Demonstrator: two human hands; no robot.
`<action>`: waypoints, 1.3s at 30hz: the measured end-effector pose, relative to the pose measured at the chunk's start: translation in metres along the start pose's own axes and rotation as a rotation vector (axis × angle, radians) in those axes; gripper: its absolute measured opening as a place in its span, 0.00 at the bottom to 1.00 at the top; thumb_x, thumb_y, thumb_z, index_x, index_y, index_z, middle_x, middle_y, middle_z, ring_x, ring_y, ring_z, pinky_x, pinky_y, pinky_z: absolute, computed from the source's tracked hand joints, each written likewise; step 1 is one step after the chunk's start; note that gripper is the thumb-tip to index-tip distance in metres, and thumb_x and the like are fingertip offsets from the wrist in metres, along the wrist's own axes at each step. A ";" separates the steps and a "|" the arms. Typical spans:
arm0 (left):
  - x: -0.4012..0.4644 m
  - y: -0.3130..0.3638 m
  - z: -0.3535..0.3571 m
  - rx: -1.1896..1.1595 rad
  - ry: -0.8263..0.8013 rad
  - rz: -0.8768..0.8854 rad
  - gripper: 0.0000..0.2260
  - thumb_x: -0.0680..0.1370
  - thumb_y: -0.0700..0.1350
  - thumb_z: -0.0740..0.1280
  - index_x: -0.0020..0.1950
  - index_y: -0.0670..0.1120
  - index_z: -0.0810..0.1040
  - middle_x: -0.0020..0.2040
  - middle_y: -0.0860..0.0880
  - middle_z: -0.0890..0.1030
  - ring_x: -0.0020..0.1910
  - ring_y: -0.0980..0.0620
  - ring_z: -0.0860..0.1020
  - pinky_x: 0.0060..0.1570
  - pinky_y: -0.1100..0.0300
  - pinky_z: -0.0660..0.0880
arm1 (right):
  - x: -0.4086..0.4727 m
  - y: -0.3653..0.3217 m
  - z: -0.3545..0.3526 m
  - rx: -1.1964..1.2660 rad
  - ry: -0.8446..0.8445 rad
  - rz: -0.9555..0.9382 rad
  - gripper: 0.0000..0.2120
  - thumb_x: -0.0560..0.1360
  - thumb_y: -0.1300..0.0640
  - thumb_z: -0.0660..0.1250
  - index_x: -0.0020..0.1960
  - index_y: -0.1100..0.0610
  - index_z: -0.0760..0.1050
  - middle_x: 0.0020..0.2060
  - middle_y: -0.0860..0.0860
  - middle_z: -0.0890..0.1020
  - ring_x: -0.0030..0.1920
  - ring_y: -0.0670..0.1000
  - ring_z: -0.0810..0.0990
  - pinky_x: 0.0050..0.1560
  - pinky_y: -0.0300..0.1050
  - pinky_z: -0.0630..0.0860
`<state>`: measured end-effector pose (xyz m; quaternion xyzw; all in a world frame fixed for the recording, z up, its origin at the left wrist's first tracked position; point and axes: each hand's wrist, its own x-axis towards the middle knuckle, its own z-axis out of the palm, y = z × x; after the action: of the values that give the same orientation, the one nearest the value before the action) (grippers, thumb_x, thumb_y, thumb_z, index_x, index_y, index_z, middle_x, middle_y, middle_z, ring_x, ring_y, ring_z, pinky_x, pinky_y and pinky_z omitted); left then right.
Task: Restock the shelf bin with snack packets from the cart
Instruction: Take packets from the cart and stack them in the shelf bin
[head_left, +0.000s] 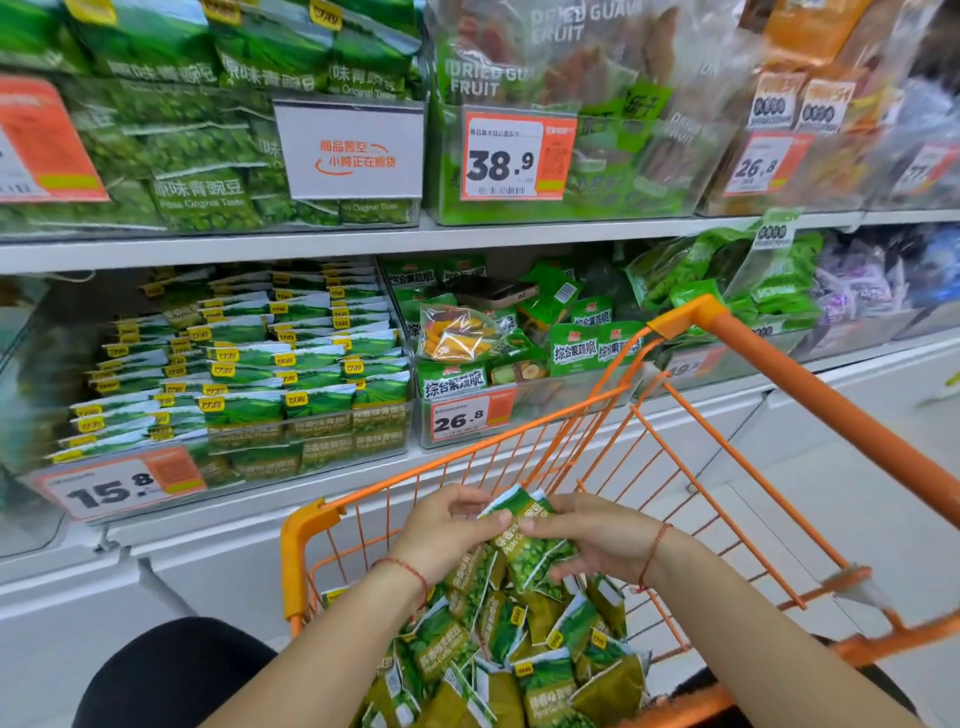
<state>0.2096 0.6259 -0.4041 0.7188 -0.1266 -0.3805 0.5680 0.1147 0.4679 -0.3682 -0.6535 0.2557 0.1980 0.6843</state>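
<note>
Low in the centre of the frame, a person's left hand (447, 525) and right hand (592, 535) meet above an orange wire cart (727, 467), both gripping a small bunch of green pea snack packets (524, 540) (thumbs on top, fingers curled beneath). More loose packets (498, 654) are heaped in the cart at the bottom centre. At the middle left, on the lower shelf, the clear shelf bin (311, 441) holds tidy rows of matching packets behind a 15.8 price tag (119, 486).
</note>
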 end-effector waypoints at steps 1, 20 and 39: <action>-0.001 0.000 -0.001 -0.060 -0.005 -0.065 0.11 0.72 0.48 0.74 0.48 0.46 0.76 0.49 0.49 0.80 0.48 0.52 0.78 0.52 0.57 0.76 | 0.001 0.001 0.000 0.051 0.002 -0.018 0.22 0.70 0.53 0.75 0.61 0.53 0.74 0.59 0.50 0.79 0.59 0.46 0.76 0.49 0.43 0.77; -0.005 0.005 0.006 -0.214 -0.041 -0.315 0.34 0.76 0.60 0.64 0.76 0.46 0.58 0.75 0.47 0.61 0.38 0.52 0.80 0.33 0.62 0.75 | 0.003 0.024 -0.012 -1.501 0.200 0.447 0.17 0.80 0.49 0.59 0.37 0.58 0.68 0.31 0.54 0.81 0.29 0.48 0.74 0.32 0.39 0.71; -0.021 0.027 0.005 -0.498 -0.058 -0.466 0.34 0.72 0.63 0.65 0.74 0.52 0.61 0.77 0.45 0.55 0.69 0.37 0.66 0.40 0.45 0.81 | -0.038 0.017 -0.014 -1.621 0.549 -1.009 0.09 0.65 0.55 0.60 0.40 0.51 0.60 0.26 0.46 0.71 0.23 0.48 0.69 0.22 0.38 0.63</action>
<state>0.1991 0.6261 -0.3712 0.5564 0.1217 -0.5396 0.6201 0.0733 0.4573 -0.3584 -0.9792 -0.1153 -0.1595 -0.0483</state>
